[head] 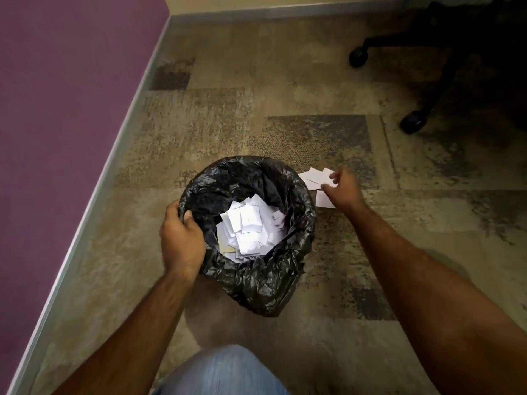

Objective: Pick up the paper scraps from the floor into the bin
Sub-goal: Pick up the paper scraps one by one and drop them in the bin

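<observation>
Pale blue denim over a knee fills the bottom edge, and both bare forearms are stretched out above it. The bin is set on the floor between them, lined with a crinkled, glossy black bag that is folded over the round rim. That rim is gripped at its near left side by the left hand, fingers curled over the plastic. A heap of flat white paper scraps, mostly small rectangles and torn squares, is already gathered inside, so most of the job is judged done. A last small cluster of scraps on the floor is left just beside the bin's far right side, overlapping one another. The right hand is held over them with fingers spread apart and slightly bent; whether any sheet is touched cannot be told. Mottled tan and brown carpet tiles are laid across the floor, and dark chair castors are seen at the far right.
</observation>
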### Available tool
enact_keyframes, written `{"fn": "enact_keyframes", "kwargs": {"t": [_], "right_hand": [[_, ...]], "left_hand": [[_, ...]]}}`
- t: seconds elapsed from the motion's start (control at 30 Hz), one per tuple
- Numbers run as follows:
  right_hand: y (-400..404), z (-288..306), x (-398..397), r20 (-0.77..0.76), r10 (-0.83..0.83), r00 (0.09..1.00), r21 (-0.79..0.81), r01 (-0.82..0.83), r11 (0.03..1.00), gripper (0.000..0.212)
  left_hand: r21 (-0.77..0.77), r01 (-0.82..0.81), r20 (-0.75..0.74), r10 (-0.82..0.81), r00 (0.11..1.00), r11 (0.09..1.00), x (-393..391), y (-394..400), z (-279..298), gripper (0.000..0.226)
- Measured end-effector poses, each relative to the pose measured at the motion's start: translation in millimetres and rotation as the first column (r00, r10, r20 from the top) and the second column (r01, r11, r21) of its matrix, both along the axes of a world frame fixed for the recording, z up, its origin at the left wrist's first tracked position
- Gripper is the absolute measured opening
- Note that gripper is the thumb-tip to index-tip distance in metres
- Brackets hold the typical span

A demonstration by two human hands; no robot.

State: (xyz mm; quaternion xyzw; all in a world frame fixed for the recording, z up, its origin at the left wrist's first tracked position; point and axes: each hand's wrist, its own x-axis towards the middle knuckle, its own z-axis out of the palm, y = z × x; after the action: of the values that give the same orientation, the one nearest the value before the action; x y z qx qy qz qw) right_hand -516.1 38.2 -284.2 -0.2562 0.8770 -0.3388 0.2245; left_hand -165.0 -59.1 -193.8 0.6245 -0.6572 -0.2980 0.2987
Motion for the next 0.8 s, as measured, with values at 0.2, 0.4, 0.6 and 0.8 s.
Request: {"fn": "enact_keyframes", "kwargs": {"t": [0.2, 0.4, 0.6, 0.8], "right_hand": [[2, -28, -16, 0.079, 0.206, 0.975, 0.380, -0.221, 0.898, 0.074], [-15, -38, -29, 0.012, 0.297, 0.955, 0.386, -0.279, 0.879, 0.083], [-41, -52, -51, -0.013, 0.303, 0.953, 0.386, -0.274, 0.881, 0.112], [-44, -76, -72, 0.066, 0.478, 0.876, 0.597, -0.419, 0.685, 0.132]], "left_hand": [[0.005, -0.013, -0.037, 0.013, 0.999, 1.000, -1, 1, 0, 0.033], [0.000, -0.001, -0.001, 0.001, 1.000, 1.000, -1, -1, -2, 0.033], [0.004, 0.002, -0.002, -0.002, 1.000, 1.000, -1, -3, -3, 0.034], [0.016, -0.002, -0.030, 0.002, 1.000, 1.000, -1, -5, -4, 0.036]]}}
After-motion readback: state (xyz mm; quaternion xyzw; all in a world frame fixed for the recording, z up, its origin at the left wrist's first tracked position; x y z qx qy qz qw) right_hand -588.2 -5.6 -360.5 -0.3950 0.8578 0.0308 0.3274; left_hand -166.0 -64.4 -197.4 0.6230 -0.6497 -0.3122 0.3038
